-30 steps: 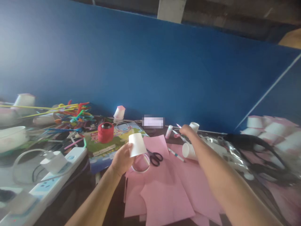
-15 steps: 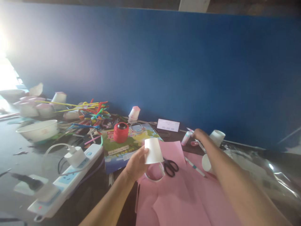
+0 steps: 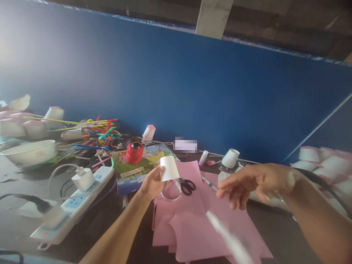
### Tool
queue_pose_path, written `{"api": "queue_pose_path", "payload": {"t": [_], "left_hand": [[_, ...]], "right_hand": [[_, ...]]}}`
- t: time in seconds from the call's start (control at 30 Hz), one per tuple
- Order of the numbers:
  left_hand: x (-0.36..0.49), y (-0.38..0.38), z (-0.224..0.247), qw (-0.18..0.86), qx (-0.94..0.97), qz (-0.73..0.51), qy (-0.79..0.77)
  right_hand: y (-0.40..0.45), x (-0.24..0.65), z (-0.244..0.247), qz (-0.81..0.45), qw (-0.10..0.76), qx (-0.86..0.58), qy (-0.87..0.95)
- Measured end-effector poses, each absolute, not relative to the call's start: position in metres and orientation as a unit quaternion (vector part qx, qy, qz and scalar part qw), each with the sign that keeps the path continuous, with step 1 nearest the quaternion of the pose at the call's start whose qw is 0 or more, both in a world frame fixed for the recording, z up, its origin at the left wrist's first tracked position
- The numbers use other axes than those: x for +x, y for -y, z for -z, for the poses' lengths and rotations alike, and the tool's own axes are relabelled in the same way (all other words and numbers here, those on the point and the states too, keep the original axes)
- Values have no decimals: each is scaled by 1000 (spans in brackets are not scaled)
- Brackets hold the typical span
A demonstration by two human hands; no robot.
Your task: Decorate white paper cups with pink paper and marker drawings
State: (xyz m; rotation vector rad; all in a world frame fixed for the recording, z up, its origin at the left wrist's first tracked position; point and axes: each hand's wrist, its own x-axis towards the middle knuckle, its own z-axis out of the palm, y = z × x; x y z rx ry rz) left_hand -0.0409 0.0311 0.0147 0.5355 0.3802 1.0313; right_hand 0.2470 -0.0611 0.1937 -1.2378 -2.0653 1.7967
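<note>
My left hand (image 3: 154,182) is shut on a white paper cup (image 3: 168,168), which sits upside down with its wide rim lower. Over the right side of the pink paper (image 3: 192,220) hovers my right hand (image 3: 254,182), fingers loosely spread and nothing visible in them. Below it a white stick-like thing (image 3: 228,234) is smeared by motion and apart from the hand; its kind is unclear. A roll of tape (image 3: 165,195) and black-handled scissors (image 3: 188,187) lie on the paper under the cup. A pen (image 3: 209,183) rests farther right.
A glue stick (image 3: 203,157) and a white cup (image 3: 230,158) stand at the back. Left are red string (image 3: 134,153) on a colourful booklet (image 3: 129,179), pipe cleaners (image 3: 104,132), a bowl (image 3: 30,154) and a power strip (image 3: 74,205). Many cups (image 3: 335,165) lie far right.
My right hand has come back from near the glue stick toward me and opened. A blurred white stick now shows below it. The view has turned right; my left hand still holds the cup.
</note>
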Motion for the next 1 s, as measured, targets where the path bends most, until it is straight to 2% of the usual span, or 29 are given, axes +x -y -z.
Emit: {"api": "queue_pose_path", "payload": {"t": [0.07, 0.23, 0.3, 0.4, 0.53, 0.67, 0.73, 0.87, 1.0], "left_hand": [[-40, -30, -16, 816, 261, -481, -184], [-41, -31, -15, 823, 272, -474, -157], [-42, -32, -13, 834, 269, -461, -142], [-44, -33, -11, 845, 250, -458, -122], [-45, -33, -11, 852, 235, -457, -98], [-45, -33, -13, 860, 235, -445, -90], [-44, -33, -13, 855, 241, -450, -87], [-42, -34, -12, 850, 244, -459, -85], [-43, -36, -14, 837, 246, -482, -86]], "right_hand": [[65, 243, -190, -579, 98, -426, 688], [17, 219, -138, -397, 318, -537, 673], [0, 199, -106, -298, 355, -592, 660], [-9, 166, -64, -216, 381, -535, 722], [-6, 137, -39, -327, 353, -524, 703], [-2, 129, -36, -493, 318, -529, 613], [1, 126, -37, -551, 327, -505, 578], [7, 124, -35, -628, 349, -464, 518], [12, 126, -33, -684, 321, -455, 471]]}}
